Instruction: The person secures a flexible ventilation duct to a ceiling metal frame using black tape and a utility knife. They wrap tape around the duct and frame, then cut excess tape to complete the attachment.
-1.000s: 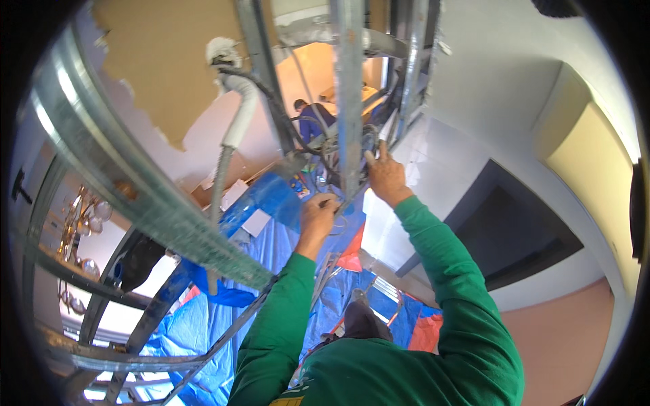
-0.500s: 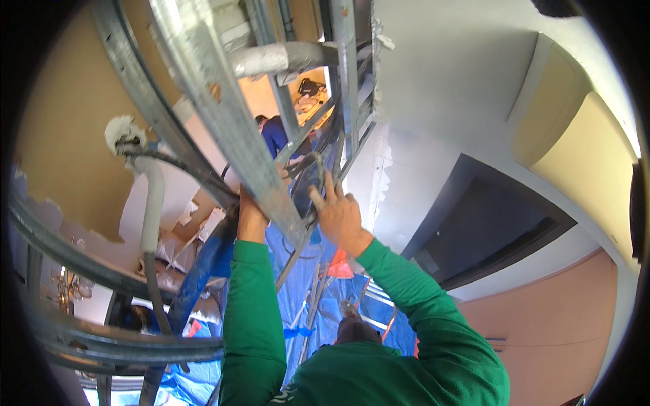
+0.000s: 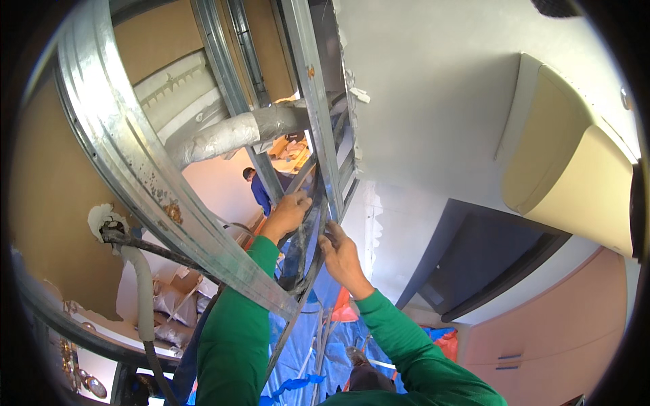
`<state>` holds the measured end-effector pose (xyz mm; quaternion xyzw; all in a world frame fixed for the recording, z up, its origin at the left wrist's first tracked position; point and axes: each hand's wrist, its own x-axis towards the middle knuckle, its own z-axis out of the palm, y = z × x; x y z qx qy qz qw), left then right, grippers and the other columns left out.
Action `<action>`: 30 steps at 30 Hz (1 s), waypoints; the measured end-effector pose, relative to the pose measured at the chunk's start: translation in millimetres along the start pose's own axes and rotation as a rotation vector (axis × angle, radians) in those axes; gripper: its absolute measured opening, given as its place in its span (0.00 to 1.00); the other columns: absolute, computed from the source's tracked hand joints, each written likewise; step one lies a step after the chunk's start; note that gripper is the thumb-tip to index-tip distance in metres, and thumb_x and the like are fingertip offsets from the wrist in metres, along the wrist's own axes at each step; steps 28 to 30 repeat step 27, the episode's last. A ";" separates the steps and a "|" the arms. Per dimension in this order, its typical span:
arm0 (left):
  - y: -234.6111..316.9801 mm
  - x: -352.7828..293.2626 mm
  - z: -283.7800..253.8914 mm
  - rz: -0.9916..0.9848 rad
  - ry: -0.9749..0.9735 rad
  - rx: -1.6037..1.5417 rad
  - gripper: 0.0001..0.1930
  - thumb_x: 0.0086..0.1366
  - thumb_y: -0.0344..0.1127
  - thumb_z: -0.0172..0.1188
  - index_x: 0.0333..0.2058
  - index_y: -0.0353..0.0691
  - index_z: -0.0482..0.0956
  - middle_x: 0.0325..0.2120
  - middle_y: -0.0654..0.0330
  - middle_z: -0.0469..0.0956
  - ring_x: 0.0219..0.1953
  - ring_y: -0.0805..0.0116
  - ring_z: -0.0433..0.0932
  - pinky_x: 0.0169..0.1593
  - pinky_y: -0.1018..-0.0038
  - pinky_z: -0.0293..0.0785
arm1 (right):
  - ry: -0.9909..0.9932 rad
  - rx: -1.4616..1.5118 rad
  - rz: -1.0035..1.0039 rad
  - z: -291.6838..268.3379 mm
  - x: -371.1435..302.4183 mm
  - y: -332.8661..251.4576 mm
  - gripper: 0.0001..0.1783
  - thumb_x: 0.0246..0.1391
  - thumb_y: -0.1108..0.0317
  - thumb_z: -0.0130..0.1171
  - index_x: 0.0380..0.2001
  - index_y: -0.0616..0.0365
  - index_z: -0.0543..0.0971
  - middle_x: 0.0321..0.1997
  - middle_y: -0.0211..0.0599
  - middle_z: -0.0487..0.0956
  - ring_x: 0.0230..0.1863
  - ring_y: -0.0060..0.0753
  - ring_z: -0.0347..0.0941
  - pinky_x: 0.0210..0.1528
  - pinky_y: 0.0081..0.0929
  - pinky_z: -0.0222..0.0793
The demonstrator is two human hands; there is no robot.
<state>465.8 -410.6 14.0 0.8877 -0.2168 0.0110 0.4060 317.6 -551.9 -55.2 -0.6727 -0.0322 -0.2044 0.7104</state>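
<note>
My left hand [image 3: 288,218] reaches in behind a wide metal stud [image 3: 196,247], its fingers curled together. What they pinch, if anything, I cannot make out. On the other side of the frame my right hand [image 3: 344,260] has thumb and fingers closed on a long dark strip [image 3: 322,227], perhaps a cable or a thin metal piece. Both hands are close together, just below an upright metal stud [image 3: 313,101]. Dark cables [image 3: 292,281] run between the studs under them.
A wrapped pipe [image 3: 237,135] crosses the frame above my hands. At left, a grey insulated pipe [image 3: 144,291] hangs from a broken wall hole [image 3: 108,223]. A person [image 3: 259,191] in blue stands beyond. Blue sheeting [image 3: 288,369] covers the floor; an air conditioner [image 3: 562,149] is at right.
The view has shifted, so the wide stud sits farther left and the hands appear lower. My left hand, partly hidden behind the stud before, now shows clearly. My right hand's raised fingers have closed in.
</note>
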 end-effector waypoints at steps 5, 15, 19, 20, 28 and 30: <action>17.0 7.4 3.4 -0.151 -0.134 -0.175 0.22 0.82 0.43 0.61 0.60 0.28 0.85 0.29 0.61 0.81 0.31 0.73 0.77 0.36 0.71 0.74 | -0.021 0.522 0.337 18.5 47.1 3.7 0.18 0.78 0.61 0.60 0.61 0.61 0.78 0.36 0.35 0.80 0.29 0.27 0.76 0.31 0.30 0.73; 103.3 -38.2 -76.9 0.069 0.048 -0.367 0.18 0.82 0.42 0.62 0.39 0.32 0.88 0.21 0.70 0.73 0.23 0.79 0.67 0.28 0.74 0.64 | 0.009 0.583 0.243 46.2 69.0 -94.4 0.20 0.85 0.48 0.46 0.49 0.52 0.76 0.22 0.22 0.67 0.14 0.18 0.59 0.15 0.24 0.52; 123.9 -26.9 -112.4 0.149 0.029 -0.221 0.18 0.82 0.42 0.62 0.39 0.30 0.87 0.20 0.67 0.75 0.22 0.78 0.70 0.28 0.74 0.64 | -0.027 0.704 0.226 56.0 91.6 -125.0 0.21 0.85 0.49 0.45 0.51 0.54 0.77 0.23 0.29 0.73 0.12 0.21 0.61 0.14 0.26 0.55; 126.1 -22.9 -119.8 0.142 0.023 -0.182 0.18 0.81 0.42 0.62 0.38 0.31 0.87 0.20 0.66 0.76 0.22 0.77 0.70 0.28 0.74 0.65 | -0.096 0.770 0.207 58.3 96.9 -130.1 0.20 0.85 0.49 0.45 0.50 0.54 0.77 0.24 0.30 0.75 0.13 0.22 0.62 0.14 0.26 0.56; 117.8 15.4 -157.5 -0.072 -0.135 -0.742 0.26 0.78 0.45 0.68 0.60 0.26 0.79 0.23 0.61 0.76 0.27 0.63 0.81 0.29 0.67 0.78 | -0.291 0.824 0.031 95.2 70.6 -118.0 0.28 0.83 0.52 0.52 0.75 0.56 0.68 0.68 0.33 0.80 0.51 0.23 0.75 0.55 0.29 0.77; 117.8 15.4 -157.5 -0.072 -0.135 -0.742 0.26 0.78 0.45 0.68 0.60 0.26 0.79 0.23 0.61 0.76 0.27 0.63 0.81 0.29 0.67 0.78 | -0.291 0.824 0.031 95.2 70.6 -118.0 0.28 0.83 0.52 0.52 0.75 0.56 0.68 0.68 0.33 0.80 0.51 0.23 0.75 0.55 0.29 0.77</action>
